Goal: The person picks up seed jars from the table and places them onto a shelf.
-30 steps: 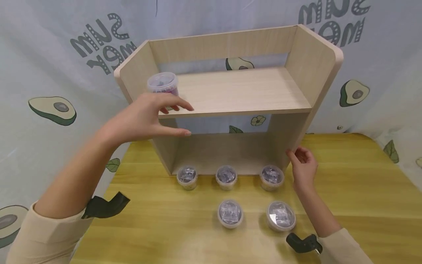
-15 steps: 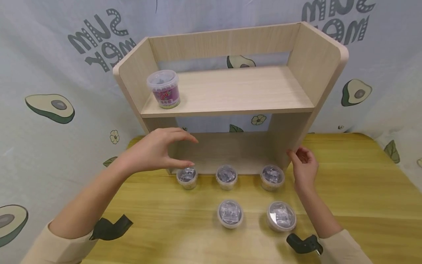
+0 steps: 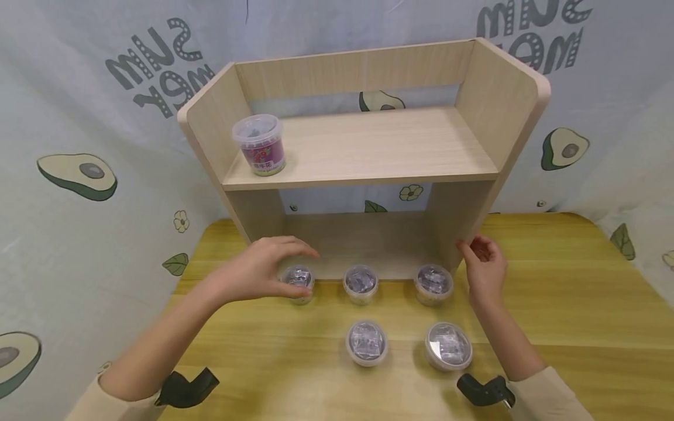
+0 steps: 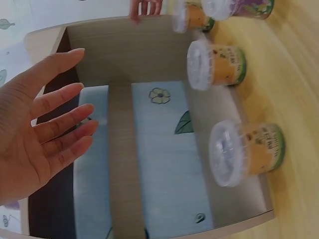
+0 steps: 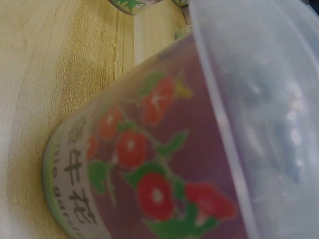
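Note:
My left hand [image 3: 268, 269] is over the left tub [image 3: 298, 279], thumb and fingers spread apart and partly covering it in the head view. In the left wrist view that orange-labelled tub [image 4: 249, 153] stands clear of my fingers [image 4: 65, 117]. My right hand [image 3: 485, 266] holds the front edge of the right side panel of the pale wooden shelf [image 3: 379, 149], fingers curled. A lidded tub with a purple flower label [image 3: 263, 153] sits on the upper board at the left. Close to my right wrist is the front right tub [image 5: 164, 149], purple with red flowers.
Along the shelf's front stand a middle tub [image 3: 361, 284] and a right tub [image 3: 434, 285]. Nearer me on the yellow wooden table [image 3: 558, 316] is another tub [image 3: 367, 344]. Behind the shelf hangs a pale cloth [image 3: 68, 105] printed with avocados.
My left hand has come down from beside the purple tub on the upper board to the left tub on the table, leaving the upper one standing. My right hand stays at the panel.

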Demonstrator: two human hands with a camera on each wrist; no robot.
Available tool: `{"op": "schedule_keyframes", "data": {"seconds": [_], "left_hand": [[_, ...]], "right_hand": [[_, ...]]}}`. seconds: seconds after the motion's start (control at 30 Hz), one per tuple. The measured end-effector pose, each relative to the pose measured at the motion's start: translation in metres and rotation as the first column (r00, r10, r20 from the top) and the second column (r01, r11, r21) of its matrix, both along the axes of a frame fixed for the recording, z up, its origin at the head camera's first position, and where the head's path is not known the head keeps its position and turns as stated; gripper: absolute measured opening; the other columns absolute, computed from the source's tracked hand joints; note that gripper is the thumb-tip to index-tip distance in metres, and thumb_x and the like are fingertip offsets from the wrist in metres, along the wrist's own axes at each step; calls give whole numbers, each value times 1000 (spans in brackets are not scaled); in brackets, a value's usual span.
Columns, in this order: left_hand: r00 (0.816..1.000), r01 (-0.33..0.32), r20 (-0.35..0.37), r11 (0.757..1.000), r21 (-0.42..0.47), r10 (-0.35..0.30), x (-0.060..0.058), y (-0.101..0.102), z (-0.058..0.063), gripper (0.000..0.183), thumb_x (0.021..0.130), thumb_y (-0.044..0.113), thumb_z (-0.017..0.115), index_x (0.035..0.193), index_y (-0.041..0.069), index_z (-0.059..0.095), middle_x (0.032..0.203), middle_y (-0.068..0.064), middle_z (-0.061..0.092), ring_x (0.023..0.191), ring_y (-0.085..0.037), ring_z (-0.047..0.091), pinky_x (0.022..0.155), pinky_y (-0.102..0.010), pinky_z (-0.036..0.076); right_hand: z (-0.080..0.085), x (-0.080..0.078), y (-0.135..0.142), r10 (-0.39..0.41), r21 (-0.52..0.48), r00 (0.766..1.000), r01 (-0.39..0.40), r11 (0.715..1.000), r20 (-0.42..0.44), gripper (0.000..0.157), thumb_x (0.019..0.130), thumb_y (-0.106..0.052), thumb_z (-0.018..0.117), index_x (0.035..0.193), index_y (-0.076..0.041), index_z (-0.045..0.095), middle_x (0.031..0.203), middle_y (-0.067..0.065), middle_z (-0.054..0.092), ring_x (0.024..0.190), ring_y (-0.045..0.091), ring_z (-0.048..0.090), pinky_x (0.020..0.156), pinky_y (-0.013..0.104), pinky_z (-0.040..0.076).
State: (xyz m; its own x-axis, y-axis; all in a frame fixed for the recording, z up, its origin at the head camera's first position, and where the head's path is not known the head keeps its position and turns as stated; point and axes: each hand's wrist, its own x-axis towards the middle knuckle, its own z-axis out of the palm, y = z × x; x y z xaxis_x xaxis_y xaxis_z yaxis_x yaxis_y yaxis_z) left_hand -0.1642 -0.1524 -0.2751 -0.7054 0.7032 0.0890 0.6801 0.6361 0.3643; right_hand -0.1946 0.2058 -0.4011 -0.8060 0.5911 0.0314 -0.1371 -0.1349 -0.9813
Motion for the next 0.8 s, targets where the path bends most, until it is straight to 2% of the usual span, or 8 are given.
{"op": "schedule_keyframes", "data": {"seconds": [0.3,0.63,0.8], "left_hand": [[997,19,71,1000,12,-20,5,6,-27,48,76,35,74,119,18,59,118,4,60,111,-17,55,92,-38,46],[995,16,99,1000,2,-16,7,8,-43,51,76,35,75,120,16,59,119,4,59,113,-16,54,93,-37,46],[989,17,146,1000,23,-20,7,8,-51,53,75,34,75,122,16,58,120,4,59,114,-16,53,95,-37,45]], "right_hand": [[0,0,0,-4,-1,1000,4,1000,-4,20,80,-1,66,82,-19,59,79,-11,59,79,4,54,70,10,43],[1,0,0,-3,-5,1000,3,1000,-11,19,79,-1,67,83,-18,58,80,-10,58,79,4,54,69,9,44],[1,1,0,-5,5,1000,5,1000,-3,19,80,-2,67,82,-19,58,80,-10,58,78,4,53,68,9,44]]}}
